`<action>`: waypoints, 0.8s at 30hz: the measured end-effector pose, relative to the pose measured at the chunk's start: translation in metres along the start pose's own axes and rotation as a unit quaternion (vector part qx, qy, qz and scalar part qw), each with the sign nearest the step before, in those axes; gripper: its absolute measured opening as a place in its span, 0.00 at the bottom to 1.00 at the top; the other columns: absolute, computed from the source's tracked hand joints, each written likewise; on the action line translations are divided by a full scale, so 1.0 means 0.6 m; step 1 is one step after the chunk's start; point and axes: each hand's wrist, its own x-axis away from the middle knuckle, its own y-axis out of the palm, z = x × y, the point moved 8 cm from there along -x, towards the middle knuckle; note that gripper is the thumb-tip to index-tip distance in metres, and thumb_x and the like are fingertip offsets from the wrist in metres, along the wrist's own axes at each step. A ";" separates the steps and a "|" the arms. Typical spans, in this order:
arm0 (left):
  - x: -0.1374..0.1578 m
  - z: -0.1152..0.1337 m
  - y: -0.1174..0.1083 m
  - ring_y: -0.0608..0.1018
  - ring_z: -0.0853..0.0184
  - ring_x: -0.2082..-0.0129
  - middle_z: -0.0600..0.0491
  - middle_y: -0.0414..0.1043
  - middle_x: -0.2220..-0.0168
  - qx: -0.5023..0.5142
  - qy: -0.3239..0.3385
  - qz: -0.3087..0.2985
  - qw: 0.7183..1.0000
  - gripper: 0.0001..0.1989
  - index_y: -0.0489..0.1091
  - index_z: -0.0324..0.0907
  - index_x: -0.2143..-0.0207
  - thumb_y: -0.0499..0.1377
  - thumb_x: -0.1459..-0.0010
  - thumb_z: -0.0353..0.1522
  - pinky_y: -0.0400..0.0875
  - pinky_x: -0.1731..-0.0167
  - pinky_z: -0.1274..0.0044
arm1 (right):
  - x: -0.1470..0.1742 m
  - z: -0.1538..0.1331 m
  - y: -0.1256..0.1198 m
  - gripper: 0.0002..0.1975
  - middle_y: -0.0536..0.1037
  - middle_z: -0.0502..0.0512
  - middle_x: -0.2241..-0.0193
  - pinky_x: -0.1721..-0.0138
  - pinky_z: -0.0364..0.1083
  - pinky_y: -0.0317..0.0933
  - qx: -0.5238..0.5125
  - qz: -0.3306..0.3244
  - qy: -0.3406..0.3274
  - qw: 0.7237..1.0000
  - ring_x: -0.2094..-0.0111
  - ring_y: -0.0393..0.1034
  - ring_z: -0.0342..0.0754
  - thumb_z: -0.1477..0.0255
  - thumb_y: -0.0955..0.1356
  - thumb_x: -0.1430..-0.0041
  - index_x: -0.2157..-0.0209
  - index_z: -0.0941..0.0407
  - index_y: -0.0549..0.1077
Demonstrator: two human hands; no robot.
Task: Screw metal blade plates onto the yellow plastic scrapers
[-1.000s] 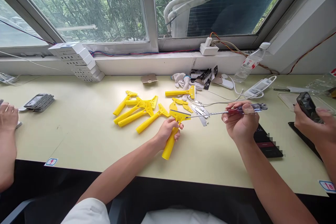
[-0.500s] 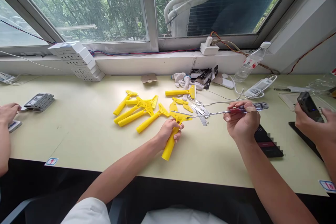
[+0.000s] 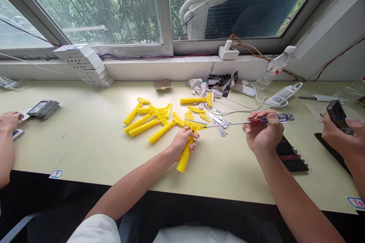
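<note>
My left hand [image 3: 184,142] is closed around a yellow scraper [image 3: 184,160], its wide head pointing away from me and its handle toward me. In my right hand [image 3: 264,131] is a screwdriver [image 3: 281,117] with a clear and red handle. Its long shaft points left, and the tip is at the right corner of the scraper head; whether it sits in a screw is too small to tell. Several yellow scraper handles [image 3: 161,133] lie to the left. Beyond the head are loose yellow head pieces [image 3: 196,109], metal blades [image 3: 219,124] and another scraper [image 3: 191,100] with a metal front.
White gloves [image 3: 196,86] and black packets [image 3: 222,81] lie near the sill. White boxes [image 3: 91,66] are stacked at back left, a water bottle [image 3: 275,66] at back right. A black phone [image 3: 291,155] lies beside my right wrist. Other people's hands [image 3: 339,133] are at both sides.
The screwdriver and the scraper head have shifted slightly against each other, with the tip now at the head's right corner instead of over its face. Both hands keep their grip.
</note>
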 end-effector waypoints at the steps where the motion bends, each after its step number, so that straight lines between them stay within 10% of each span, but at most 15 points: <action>1: 0.001 0.000 0.001 0.64 0.78 0.83 0.58 0.70 0.64 -0.001 0.000 -0.002 1.000 0.15 0.62 0.45 0.59 0.61 0.50 0.31 0.63 0.84 0.80 | 0.000 0.001 0.001 0.14 0.75 0.50 0.74 0.85 0.41 0.59 0.000 -0.002 0.000 1.000 0.78 0.69 0.45 0.60 0.74 0.43 0.73 0.54 0.72; 24: -0.001 -0.002 -0.006 0.68 0.76 0.83 0.55 0.74 0.62 -0.019 0.013 0.013 1.000 0.12 0.65 0.43 0.63 0.63 0.50 0.30 0.66 0.84 0.79 | 0.016 -0.015 0.028 0.16 0.74 0.52 0.71 0.87 0.42 0.61 0.020 -0.071 -0.046 0.996 0.75 0.70 0.46 0.57 0.78 0.43 0.71 0.54 0.76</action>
